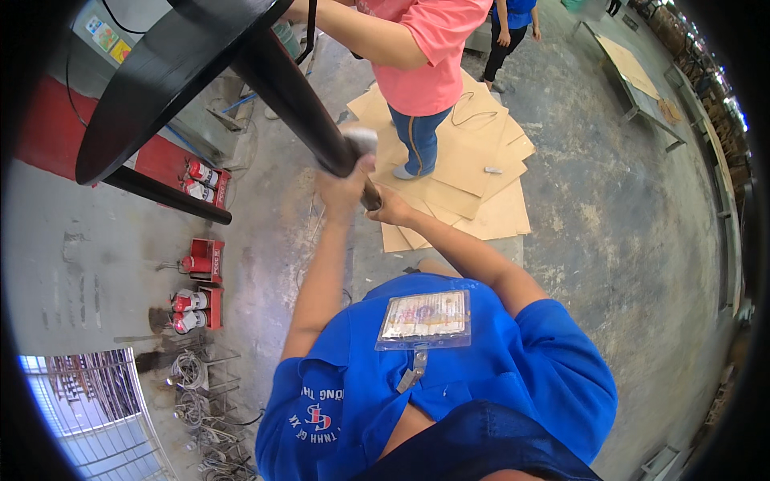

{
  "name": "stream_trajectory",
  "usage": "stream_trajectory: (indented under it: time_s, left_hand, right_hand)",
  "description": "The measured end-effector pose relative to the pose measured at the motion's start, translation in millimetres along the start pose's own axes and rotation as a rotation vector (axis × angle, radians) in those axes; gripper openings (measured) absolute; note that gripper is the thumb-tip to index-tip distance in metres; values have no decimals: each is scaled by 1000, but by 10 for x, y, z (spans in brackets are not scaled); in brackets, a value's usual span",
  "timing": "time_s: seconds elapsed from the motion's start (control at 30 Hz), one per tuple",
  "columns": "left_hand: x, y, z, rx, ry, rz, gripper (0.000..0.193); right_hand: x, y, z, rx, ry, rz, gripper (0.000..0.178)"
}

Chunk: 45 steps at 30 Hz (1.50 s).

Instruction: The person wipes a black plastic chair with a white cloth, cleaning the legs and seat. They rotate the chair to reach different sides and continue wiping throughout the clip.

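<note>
We count two hands on one black leg (290, 96): our left hand (343, 192) curls its fingers round its lower part, one pale blurred thing (362, 142) just above them, and our right hand (393, 207) wraps its fingers about the narrower end; up and left of our fingers are one black panel (160, 96) and one second leg (172, 196), then five red extinguishers (197, 264) farther left; one pink-shirted co-worker (421, 84) stands beyond them
</note>
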<state>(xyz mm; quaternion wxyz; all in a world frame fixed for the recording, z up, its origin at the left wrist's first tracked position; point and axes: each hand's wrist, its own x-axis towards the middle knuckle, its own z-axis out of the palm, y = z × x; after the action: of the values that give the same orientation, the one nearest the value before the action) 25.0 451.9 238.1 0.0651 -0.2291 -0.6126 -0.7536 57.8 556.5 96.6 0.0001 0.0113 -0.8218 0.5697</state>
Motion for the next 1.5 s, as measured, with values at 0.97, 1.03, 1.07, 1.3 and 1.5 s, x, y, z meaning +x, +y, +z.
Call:
stream_trajectory:
  time_s: [0.97,1.03,1.07,1.3,1.5]
  left_hand:
    - [-594,-1174,-299,462,311,-177,37]
    - [-605,-1221,-230,513,313,-223,37]
    - [-598,-1236,-178,539,298,-239,37]
    - [-684,-1230,146,477,356,-94,34]
    - [-867,-1100,161,516,479,-275,31]
  right_hand:
    - [895,-2151,-1459,-65,657,-1063,54]
    - [999,-2617,-1382,-51,609,-1388,58]
    - [1070,-2775,-1346,-60,622,-1442,58]
    - [1610,-2943,-1388,66,653,-1577,67]
    - [1997,-3118,-1537,196,581,-1315,69]
